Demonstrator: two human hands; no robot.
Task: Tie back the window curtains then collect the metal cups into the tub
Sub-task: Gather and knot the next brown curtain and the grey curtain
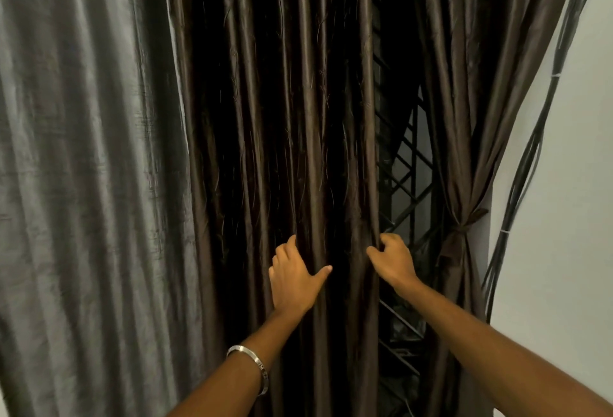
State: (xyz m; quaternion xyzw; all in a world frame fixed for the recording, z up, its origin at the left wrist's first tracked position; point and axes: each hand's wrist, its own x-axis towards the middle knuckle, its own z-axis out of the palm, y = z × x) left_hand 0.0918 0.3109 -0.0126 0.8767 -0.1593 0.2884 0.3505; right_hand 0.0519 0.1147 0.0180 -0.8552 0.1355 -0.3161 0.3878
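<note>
A dark brown satin curtain panel [298,118] hangs in loose folds straight ahead. My left hand [292,275] reaches into its folds, fingers curled around a bunch of the fabric, thumb out to the right. My right hand [393,259] grips the panel's right edge with curled fingers. A second brown curtain panel [464,151] at the right is gathered and tied with a brown tie-back [462,227]. Between the two panels a window with a dark metal grille [406,177] shows. No metal cups or tub are in view.
A grey shiny curtain [83,184] hangs at the left. A white wall [570,184] stands at the right, with a bundle of dark cables [527,167] running down it. A silver bangle [255,365] sits on my left wrist.
</note>
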